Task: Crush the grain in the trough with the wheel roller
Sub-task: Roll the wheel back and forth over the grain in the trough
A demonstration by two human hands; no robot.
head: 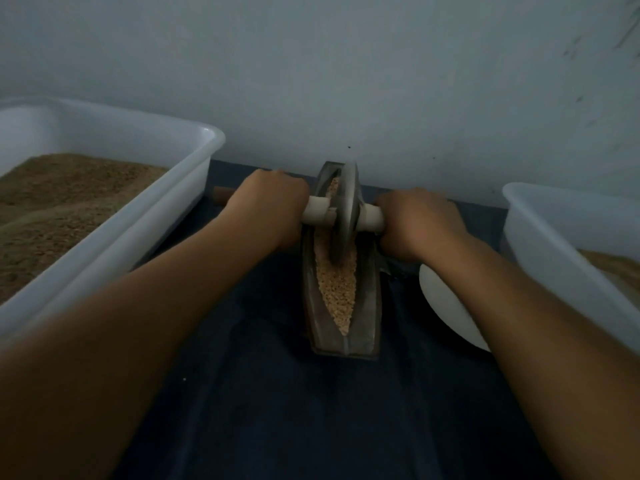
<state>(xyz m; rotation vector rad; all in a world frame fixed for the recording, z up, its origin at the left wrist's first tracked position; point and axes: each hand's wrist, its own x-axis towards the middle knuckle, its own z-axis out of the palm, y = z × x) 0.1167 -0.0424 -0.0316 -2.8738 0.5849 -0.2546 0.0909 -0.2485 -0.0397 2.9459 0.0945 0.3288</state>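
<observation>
A narrow boat-shaped metal trough (313,317) lies on a dark cloth, pointing away from me toward the wall. Pale tan grain (338,292) fills its groove. A grey metal wheel roller (343,211) stands upright in the groove, in the trough's far half. A pale axle handle (317,211) sticks out on both sides of the wheel. My left hand (268,206) is closed around the left end of the handle. Gripping the right end is my right hand (420,221). Both forearms stretch forward from the bottom of the view.
A white plastic tub (166,216) with brown ground grain stands at the left. Another white tub (540,233) with some grain stands at the right. A white bowl (446,303) lies partly under my right forearm. The blue-grey wall (346,81) rises just behind the trough.
</observation>
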